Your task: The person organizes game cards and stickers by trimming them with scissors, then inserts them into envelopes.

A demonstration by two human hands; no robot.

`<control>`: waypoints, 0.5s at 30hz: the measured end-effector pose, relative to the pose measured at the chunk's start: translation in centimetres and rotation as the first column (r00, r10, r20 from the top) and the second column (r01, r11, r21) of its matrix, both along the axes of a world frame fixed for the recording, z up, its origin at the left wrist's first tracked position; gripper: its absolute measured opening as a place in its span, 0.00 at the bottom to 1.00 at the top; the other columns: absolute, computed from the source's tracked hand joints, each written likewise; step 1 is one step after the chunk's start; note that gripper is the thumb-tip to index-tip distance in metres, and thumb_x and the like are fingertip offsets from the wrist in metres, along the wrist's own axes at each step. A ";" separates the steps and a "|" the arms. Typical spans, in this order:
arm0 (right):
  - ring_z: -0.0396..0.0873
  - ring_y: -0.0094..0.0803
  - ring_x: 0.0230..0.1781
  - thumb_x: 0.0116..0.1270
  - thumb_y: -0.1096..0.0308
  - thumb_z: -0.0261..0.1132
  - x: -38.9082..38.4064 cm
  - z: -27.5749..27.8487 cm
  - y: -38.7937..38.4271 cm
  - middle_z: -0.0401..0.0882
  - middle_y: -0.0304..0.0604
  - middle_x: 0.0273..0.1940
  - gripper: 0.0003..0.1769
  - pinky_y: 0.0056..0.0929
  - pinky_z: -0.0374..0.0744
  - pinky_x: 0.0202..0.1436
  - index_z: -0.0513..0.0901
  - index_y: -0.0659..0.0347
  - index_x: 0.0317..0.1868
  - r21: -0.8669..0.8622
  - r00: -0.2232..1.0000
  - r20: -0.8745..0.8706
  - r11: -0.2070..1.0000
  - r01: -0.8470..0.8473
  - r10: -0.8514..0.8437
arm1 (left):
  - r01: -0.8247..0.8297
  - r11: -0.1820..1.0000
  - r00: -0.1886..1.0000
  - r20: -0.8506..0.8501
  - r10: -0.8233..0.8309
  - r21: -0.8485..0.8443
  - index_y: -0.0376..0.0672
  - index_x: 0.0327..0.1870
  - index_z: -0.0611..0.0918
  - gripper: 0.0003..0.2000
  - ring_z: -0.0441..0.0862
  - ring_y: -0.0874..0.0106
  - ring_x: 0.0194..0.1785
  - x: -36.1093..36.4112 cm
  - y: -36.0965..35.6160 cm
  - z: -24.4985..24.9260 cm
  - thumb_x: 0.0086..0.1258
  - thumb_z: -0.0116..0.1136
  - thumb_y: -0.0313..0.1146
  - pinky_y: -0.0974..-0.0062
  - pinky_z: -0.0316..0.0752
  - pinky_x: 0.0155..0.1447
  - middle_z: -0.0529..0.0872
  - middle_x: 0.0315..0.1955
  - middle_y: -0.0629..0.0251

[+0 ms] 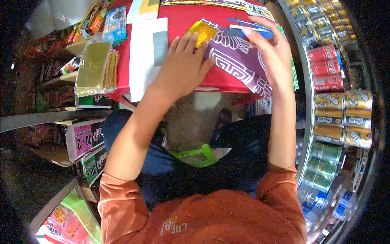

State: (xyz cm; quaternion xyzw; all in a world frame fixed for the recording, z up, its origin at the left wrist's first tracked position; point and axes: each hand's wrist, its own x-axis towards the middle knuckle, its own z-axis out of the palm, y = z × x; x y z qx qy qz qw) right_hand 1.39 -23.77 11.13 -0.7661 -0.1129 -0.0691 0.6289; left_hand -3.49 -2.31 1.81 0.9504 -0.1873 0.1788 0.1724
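Note:
My left hand (183, 65) lies with its fingers spread on the near edge of a shiny gold piece of paper (208, 31). Beneath the gold piece and to its right is a purple sheet with white line patterns (258, 61), its lower corner at the table's front edge. At the right, my right hand (273, 49) is curled over the purple sheet, thumb and fingers closed round a slim blue-and-white tool (256, 28). What kind of tool it is I cannot tell. A white sheet (143, 53) and a grey rectangle (160, 48) lie left of my left hand.
A red-covered table (183, 18) stands before my knees. Plastic-wrapped yellowish stacks (93, 67) sit at its left. Shelves of packets flank that side; drink cans (325, 67) and bottles (315, 199) line the right. A green plastic stool (197, 156) shows below.

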 end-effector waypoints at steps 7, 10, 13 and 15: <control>0.81 0.14 0.31 0.64 0.71 0.79 4.5 -3.9 2.8 0.89 0.36 0.36 0.17 0.15 0.73 0.31 0.87 0.64 0.51 -0.062 1.000 -0.003 0.998 0.031 -0.031 | -0.016 0.996 1.000 -0.001 0.016 -0.092 0.33 0.69 0.76 0.28 0.66 0.44 0.77 -0.4 0.2 0.3 0.82 0.50 0.49 0.47 0.56 0.83 0.73 0.71 0.39; 0.80 0.13 0.30 0.64 0.71 0.79 4.8 -4.2 2.7 0.88 0.33 0.35 0.12 0.15 0.73 0.32 0.89 0.62 0.47 -0.145 0.995 -0.102 0.989 -0.031 0.017 | -0.023 0.994 0.999 -0.035 0.019 -0.109 0.33 0.70 0.75 0.28 0.67 0.45 0.77 -0.4 0.2 0.7 0.81 0.51 0.49 0.48 0.56 0.82 0.73 0.71 0.39; 0.75 0.11 0.29 0.67 0.69 0.78 5.1 -4.4 3.4 0.85 0.28 0.32 0.08 0.15 0.70 0.32 0.88 0.61 0.42 -0.206 0.999 -0.027 0.978 -0.035 0.030 | -0.033 0.994 0.999 -0.026 0.031 -0.104 0.34 0.69 0.76 0.28 0.68 0.46 0.76 -0.2 0.2 0.6 0.81 0.52 0.49 0.48 0.57 0.82 0.73 0.71 0.41; 0.74 0.11 0.30 0.69 0.68 0.76 4.8 -4.5 4.3 0.83 0.27 0.31 0.08 0.16 0.69 0.33 0.86 0.60 0.42 -0.167 0.998 0.002 0.984 -0.057 0.058 | -0.030 0.994 0.999 -0.027 0.027 -0.109 0.34 0.70 0.76 0.28 0.68 0.47 0.76 -0.4 0.3 0.6 0.80 0.53 0.49 0.48 0.58 0.82 0.73 0.71 0.41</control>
